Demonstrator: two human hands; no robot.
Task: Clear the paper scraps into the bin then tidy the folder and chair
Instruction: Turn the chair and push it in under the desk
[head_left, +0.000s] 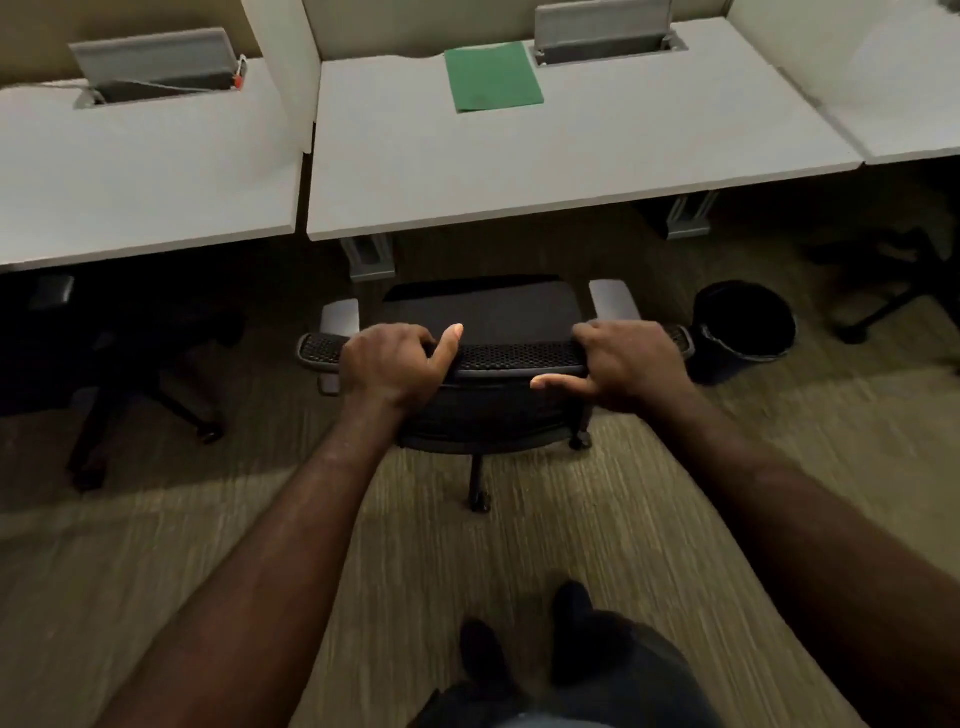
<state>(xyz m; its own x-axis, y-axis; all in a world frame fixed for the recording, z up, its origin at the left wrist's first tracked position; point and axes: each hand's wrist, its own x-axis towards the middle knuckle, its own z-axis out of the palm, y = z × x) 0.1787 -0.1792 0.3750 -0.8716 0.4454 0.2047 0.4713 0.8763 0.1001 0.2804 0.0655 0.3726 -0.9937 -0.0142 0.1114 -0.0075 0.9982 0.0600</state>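
The chair (483, 332) is gripped at the top rail of its mesh backrest by both hands, seat facing the desk (519, 171) and not yet under it. The left hand (392, 364) is curled over the rail left of centre, fingers wrapped over the far side, thumb raised along the top. The right hand (621, 364) is closed over the rail right of centre, with one finger stretched along the near edge (probably for steering). A two-handed hold at the rail ends is judged to keep the castors tracking straight during a push.

The green folder (493, 77) is lying flat at the back of the desk, squared beside the grey cable hatch (602, 31), so that step looks done. No paper scraps are visible on the desk or carpet (208, 545). The black bin (743, 327) is standing on the floor just right of the chair, near the right armrest (613, 299); its contents cannot be made out.

Open room: the knee space between the two grey desk legs (369, 254) appears wide enough for the seat. The armrests are close to the desk's front edge, and whether they clear underneath cannot be told. The bin is a likely snag if the chair drifts right. Another chair (130, 364) is parked under the left desk, well apart.
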